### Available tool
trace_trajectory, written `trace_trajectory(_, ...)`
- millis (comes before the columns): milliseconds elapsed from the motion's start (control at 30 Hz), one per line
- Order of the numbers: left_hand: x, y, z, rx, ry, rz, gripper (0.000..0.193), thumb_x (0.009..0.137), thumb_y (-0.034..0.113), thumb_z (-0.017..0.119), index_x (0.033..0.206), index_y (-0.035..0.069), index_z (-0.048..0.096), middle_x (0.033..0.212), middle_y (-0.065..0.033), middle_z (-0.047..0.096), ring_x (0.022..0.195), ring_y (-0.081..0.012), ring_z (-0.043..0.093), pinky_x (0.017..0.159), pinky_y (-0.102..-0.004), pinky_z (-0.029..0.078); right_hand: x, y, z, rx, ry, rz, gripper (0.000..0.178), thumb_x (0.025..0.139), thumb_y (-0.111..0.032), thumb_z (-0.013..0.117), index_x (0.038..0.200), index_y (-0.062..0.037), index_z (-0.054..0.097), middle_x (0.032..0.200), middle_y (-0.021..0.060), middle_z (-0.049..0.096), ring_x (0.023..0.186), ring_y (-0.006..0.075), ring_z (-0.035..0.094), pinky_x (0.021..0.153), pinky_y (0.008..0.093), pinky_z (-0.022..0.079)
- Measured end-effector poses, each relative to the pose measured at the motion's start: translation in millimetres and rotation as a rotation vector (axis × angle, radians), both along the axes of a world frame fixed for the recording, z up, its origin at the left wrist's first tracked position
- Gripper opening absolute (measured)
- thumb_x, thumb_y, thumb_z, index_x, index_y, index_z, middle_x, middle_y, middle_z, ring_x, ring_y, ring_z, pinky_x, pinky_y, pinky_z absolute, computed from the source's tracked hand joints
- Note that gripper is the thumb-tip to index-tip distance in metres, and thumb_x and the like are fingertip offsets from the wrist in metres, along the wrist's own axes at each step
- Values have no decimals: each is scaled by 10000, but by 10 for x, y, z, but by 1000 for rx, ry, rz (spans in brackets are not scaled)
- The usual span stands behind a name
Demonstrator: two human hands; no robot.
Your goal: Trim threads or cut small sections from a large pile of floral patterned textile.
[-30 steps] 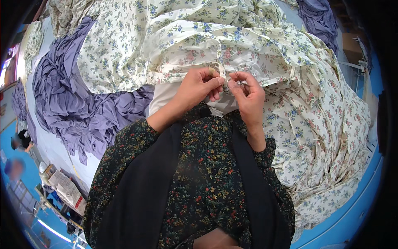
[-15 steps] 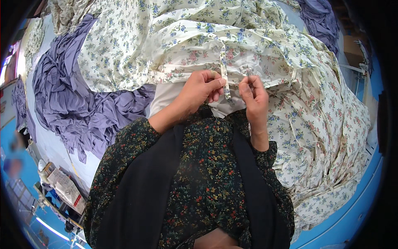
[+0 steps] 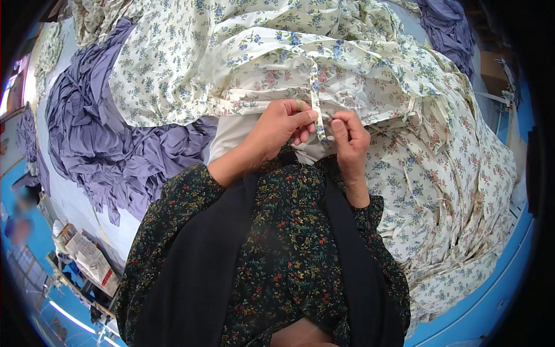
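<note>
A narrow floral fabric strip [image 3: 314,81] hangs from the edge of a large cream cloth [image 3: 254,55] printed with blue flowers. My left hand [image 3: 283,122] pinches this strip between thumb and forefinger, its other fingers curled. Just right of the strip, my right hand [image 3: 351,139] is closed in a pinch; what its fingertips hold, if anything, is too small to name. Beyond both hands, the cloth is folded up and a pink-flowered layer [image 3: 272,78] shows. A plain white cloth [image 3: 234,136] lies under my left wrist.
Crumpled purple fabric [image 3: 87,127] is heaped on the table at left, with another purple bundle [image 3: 445,29] at the far right. A large pile of floral cloth [image 3: 445,191] drapes down on my right. A cardboard box [image 3: 493,72] stands beyond it.
My right hand has moved slightly left and down, closer to the strip. My left hand keeps its pinch and has barely shifted.
</note>
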State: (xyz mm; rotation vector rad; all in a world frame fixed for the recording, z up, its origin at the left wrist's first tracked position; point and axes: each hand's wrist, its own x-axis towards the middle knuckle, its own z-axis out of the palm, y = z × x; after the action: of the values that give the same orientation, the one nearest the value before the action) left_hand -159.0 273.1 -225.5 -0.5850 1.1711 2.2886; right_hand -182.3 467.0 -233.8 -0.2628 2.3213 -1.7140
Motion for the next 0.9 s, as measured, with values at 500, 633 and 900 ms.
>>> trace_trajectory(500, 3, -35, -54, -195, 60, 64, 178, 930, 197, 649, 880, 27, 636, 718, -6, 617, 567, -63, 548, 516, -200, 427, -46, -24, 238, -251, -626, 57, 186, 925, -146, 638, 984, 29, 656, 779, 56, 682, 561, 8, 453, 514, 161, 314)
trace_trajectory(633, -17, -50, -23, -221, 64, 71, 193, 905, 202, 685, 821, 37, 631, 687, 3, 610, 559, -62, 549, 511, -199, 411, -27, 54, 136, -283, -577, -28, 190, 939, -174, 622, 957, 11, 662, 733, 25, 654, 505, -11, 342, 466, 165, 222)
trace_trajectory(900, -10, -73, -37, -228, 64, 82, 185, 909, 188, 675, 807, 41, 627, 688, 5, 614, 550, -56, 542, 498, -203, 405, -37, -85, 254, -202, -479, -59, 177, 936, -200, 629, 918, -24, 645, 665, -27, 571, 529, -3, 383, 484, 169, 248)
